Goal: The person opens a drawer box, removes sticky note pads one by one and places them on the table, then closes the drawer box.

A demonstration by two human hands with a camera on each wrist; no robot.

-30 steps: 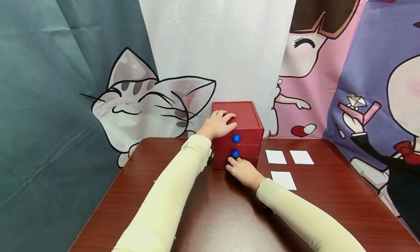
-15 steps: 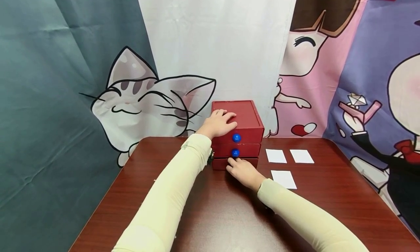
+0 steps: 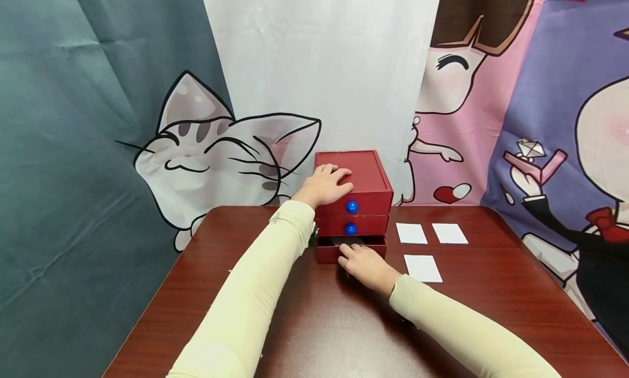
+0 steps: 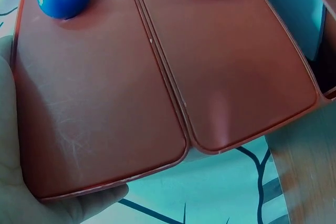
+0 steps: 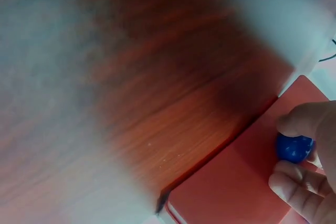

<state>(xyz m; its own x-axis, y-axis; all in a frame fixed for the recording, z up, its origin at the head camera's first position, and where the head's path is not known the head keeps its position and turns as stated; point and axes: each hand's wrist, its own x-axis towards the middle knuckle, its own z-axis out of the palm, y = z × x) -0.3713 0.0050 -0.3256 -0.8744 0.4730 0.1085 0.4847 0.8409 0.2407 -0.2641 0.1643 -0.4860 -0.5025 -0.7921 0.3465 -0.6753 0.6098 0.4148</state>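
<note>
A red cabinet (image 3: 366, 173) with three stacked drawers stands at the back of the table. Its upper two drawers carry blue knobs (image 3: 351, 206). My left hand (image 3: 325, 187) rests spread over the cabinet's top left corner; the left wrist view has a finger (image 4: 102, 200) along its side. Low at the front, my right hand (image 3: 366, 266) pinches the bottom drawer's blue knob (image 5: 294, 148) between thumb and fingers. That bottom drawer (image 3: 326, 253) is pulled partway out. Inside its gap shows something flat, dark in the head view.
Three white square cards (image 3: 411, 233) lie on the brown table (image 3: 304, 323) to the right of the cabinet. Close behind the table hangs a printed cloth (image 3: 324, 66) with cartoon figures.
The bottom drawer, nearly shut before, has slid out toward me with my right hand on its knob. My left hand has stayed on the cabinet's top.
</note>
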